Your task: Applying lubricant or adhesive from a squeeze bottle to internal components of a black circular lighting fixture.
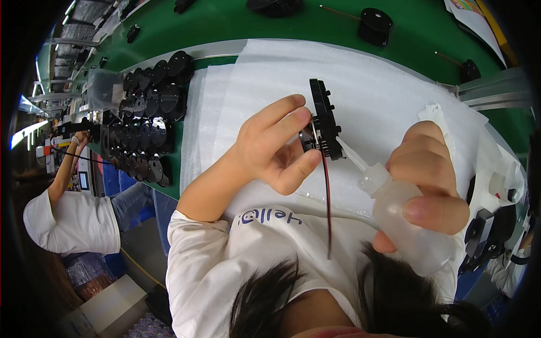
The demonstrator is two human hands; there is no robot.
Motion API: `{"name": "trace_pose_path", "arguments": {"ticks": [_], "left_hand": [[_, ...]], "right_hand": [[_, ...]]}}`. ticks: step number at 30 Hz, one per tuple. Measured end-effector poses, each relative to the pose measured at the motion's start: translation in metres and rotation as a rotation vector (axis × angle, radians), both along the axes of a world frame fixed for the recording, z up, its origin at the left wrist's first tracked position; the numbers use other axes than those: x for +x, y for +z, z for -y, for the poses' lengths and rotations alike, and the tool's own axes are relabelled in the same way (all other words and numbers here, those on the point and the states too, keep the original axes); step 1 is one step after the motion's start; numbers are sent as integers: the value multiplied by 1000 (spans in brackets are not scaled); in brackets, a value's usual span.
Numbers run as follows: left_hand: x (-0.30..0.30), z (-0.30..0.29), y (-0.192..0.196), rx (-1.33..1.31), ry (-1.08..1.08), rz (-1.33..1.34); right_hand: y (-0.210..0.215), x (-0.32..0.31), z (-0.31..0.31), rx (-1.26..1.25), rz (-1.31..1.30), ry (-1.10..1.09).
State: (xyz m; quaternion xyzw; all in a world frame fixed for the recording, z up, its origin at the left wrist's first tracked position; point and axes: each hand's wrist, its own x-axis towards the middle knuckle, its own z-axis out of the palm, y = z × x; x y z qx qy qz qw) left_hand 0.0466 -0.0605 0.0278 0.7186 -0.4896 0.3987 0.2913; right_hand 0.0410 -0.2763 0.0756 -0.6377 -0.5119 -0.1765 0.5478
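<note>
My left hand point(276, 138) grips a black plastic motor part point(324, 118), held on edge above the white sheet. A red and black wire pair point(327, 203) hangs down from it. My right hand point(425, 174) is wrapped round a translucent white squeeze bottle point(411, 225), tilted with its narrow nozzle point(352, 153) toward the part's right side. The nozzle's tip is at or very near the part's surface; I cannot tell whether it touches. Whether any liquid comes out is too small to see.
White foam sheets point(253, 73) cover the green bench point(225, 28). Stacked round black parts point(149, 101) stand at the left. A black round part with a wire point(376, 25) lies at the back. At far left another person point(73, 219) works. Black parts point(487, 236) sit at the right.
</note>
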Motion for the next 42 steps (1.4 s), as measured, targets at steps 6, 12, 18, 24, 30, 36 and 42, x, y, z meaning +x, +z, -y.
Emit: {"name": "trace_pose_path", "arguments": {"ticks": [6, 12, 18, 24, 30, 36, 42], "left_hand": [[-6, -2, -5, -25, 26, 59], [-14, 4, 7, -54, 2, -277], [-22, 2, 12, -209, 27, -538], [-10, -7, -2, -118, 82, -193], [-14, -2, 9, -151, 102, -356], [-16, -5, 8, -149, 155, -487], [-18, -7, 7, -215, 208, -640]], "right_hand": [[-2, -1, -4, -3, 26, -4], [-5, -3, -3, -8, 51, -29], [-11, -4, -8, 68, 99, -51], [-16, -2, -13, 47, 315, -67], [-19, -2, -14, 60, 366, -110], [-25, 0, -16, 154, 416, -120], [-24, -3, -18, 172, 371, -92]]}}
